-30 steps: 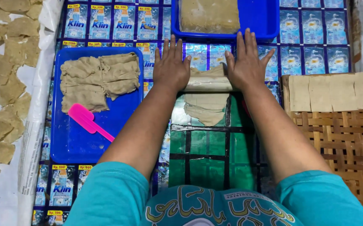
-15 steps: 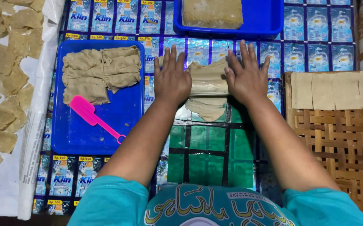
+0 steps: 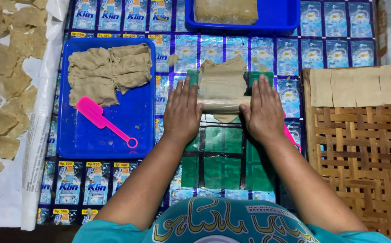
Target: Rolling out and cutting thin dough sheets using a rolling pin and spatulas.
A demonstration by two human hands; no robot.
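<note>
Fingers of left hand (image 3: 183,110) and right hand (image 3: 264,109) are laid flat and released, nothing clenched | palms are pressed at either end of a rolling pin (image 3: 222,104) so the dough sheet (image 3: 222,78) is flattened evenly | dough is kept on green surface patch (image 3: 222,157), between blue tray (image 3: 105,135) and woven mat (image 3: 362,148).
</note>
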